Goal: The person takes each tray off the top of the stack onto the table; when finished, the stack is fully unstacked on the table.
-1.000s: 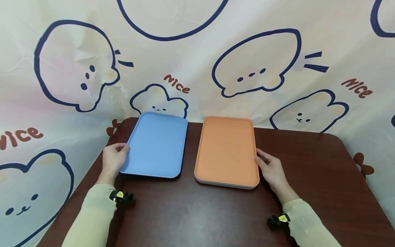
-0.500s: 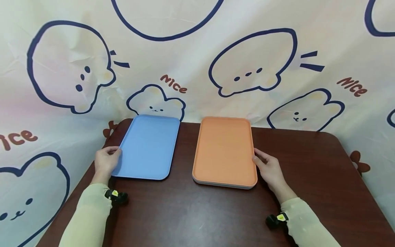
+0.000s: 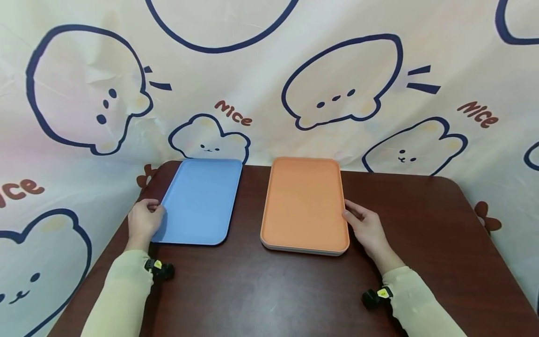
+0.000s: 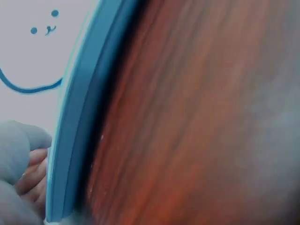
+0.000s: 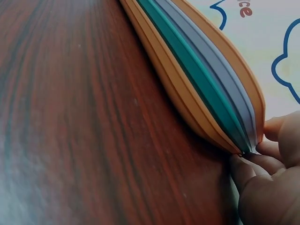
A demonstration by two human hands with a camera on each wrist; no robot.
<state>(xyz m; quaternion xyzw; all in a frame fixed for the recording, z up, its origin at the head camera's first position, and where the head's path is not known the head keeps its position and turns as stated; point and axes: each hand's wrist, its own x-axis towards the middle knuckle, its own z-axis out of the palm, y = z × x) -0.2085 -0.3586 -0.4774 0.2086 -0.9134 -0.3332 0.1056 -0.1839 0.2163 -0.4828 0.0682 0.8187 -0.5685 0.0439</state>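
Blue tray [image 3: 198, 201], lying on the table [image 3: 269, 292] beside the orange-topped tray stack [image 3: 304, 203], should handle light, stiff and slightly slippery, best taken by a long rim, where the left hand [image 3: 144, 221] pinches it while the right hand [image 3: 369, 230] grips the stack's right edge.

A dark reddish-brown wood-grain table [image 3: 236, 281] with rounded far corners bears everything here. On its left side lies a rectangular blue tray [image 3: 198, 201], reaching the far edge. Near it, with a strip of bare wood between, sits a stack: an orange top tray [image 3: 305, 203], then a grey tray [image 5: 221, 70], a green tray [image 5: 199, 70] and an orange bottom tray [image 5: 171, 77] against the wood.
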